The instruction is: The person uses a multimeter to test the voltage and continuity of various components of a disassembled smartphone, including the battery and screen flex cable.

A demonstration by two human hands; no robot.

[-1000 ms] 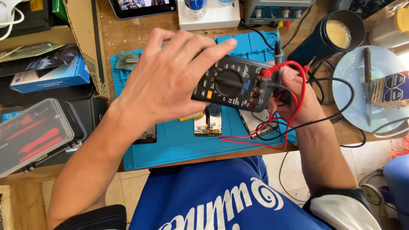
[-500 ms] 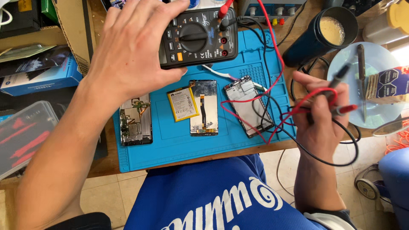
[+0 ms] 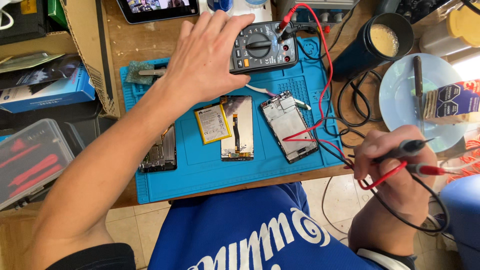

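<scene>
Meanwhile, the multimeter (image 3: 263, 47) was pressed flat at the desk's far edge by the spread left hand (image 3: 209, 55) — its long axis running left-right. The two probes (image 3: 417, 157) were pinched in the right hand (image 3: 395, 165), off the near-right corner.

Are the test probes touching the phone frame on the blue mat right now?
No: the right hand holds both test probes off the table's edge, well clear of the phone frame lying on the blue mat.
</scene>
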